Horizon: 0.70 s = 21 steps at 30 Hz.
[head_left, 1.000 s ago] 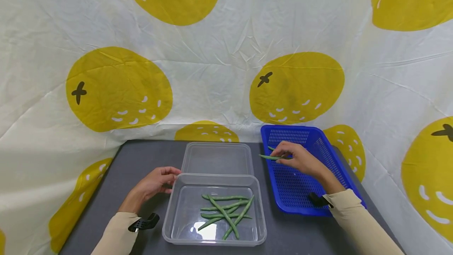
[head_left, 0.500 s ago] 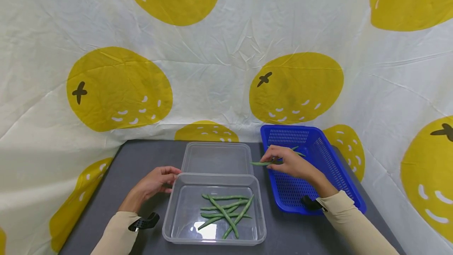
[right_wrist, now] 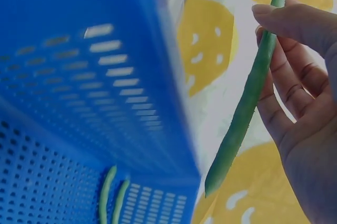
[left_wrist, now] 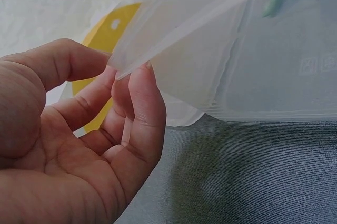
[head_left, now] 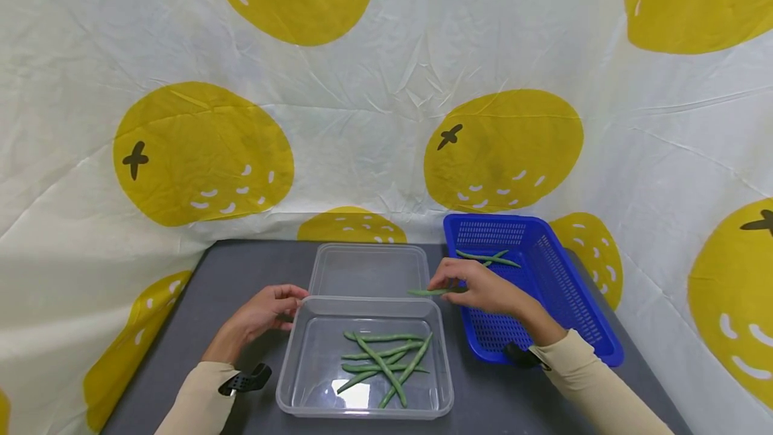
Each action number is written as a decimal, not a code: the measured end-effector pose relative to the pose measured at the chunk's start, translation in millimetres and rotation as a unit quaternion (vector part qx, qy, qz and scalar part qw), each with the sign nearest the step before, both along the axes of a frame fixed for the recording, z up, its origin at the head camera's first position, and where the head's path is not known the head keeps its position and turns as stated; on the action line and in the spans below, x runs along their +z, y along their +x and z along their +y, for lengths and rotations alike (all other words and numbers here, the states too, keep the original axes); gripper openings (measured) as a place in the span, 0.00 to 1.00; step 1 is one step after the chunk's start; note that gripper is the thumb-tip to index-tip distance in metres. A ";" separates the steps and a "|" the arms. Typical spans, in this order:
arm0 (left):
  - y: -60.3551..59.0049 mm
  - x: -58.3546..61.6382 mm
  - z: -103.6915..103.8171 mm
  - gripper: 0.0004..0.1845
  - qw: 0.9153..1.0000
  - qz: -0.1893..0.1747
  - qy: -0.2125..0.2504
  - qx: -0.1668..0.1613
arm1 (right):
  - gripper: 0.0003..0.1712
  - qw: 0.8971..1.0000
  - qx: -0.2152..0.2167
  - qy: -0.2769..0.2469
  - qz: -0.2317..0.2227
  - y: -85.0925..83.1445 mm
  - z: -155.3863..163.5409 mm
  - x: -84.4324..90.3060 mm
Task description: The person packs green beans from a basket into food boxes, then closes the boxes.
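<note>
Between thumb and fingers, my right hand point(head_left: 483, 287) pinches one green bean point(right_wrist: 245, 105), held above the gap between the blue basket point(head_left: 594, 307) and the clear plastic container point(head_left: 447, 361). Several green beans point(head_left: 386, 368) lie crisscrossed on the container's floor. At the container's far left corner, my left hand point(left_wrist: 89, 119) holds the rim, thumb and fingertips on either side of it in the left wrist view. A couple of green beans point(head_left: 488, 258) lie crossed at the basket's far end.
Behind the container a clear lid point(head_left: 371, 270) lies flat on the dark grey table point(head_left: 253, 260). A white curtain point(head_left: 356, 153) printed with yellow fruit hangs beyond the table. The basket stands at the table's right side.
My right hand has carried the bean left and nearer, out from over the basket toward the container. Beans in the basket now show more fully. The left hand stays at the rim.
</note>
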<state>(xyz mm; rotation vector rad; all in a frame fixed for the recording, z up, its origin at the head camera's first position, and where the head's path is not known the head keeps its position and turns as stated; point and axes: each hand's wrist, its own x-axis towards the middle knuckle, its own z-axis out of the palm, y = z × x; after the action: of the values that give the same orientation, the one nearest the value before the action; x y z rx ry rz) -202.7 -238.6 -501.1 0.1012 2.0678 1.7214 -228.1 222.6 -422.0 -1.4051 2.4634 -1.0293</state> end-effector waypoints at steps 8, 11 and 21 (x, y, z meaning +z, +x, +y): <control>0.1 -2.1 -0.8 0.21 1.000 0.000 0.001 0.001 | 0.17 1.000 0.011 0.021 0.001 11.5 -18.6 6.8; 0.0 -2.6 -1.0 0.21 1.000 -0.001 0.001 0.001 | 0.17 1.000 0.016 0.026 -0.007 15.4 -25.2 7.7; -0.7 -1.2 -0.2 0.20 1.000 -0.002 0.001 0.002 | 0.16 0.998 0.052 0.019 -0.020 25.4 -44.9 7.7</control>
<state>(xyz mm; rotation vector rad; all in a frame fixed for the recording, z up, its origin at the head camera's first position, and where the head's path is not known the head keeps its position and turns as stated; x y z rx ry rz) -203.4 -238.8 -502.3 0.0942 2.0636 1.7249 -202.7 177.7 -414.3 -1.4687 2.3424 -0.9739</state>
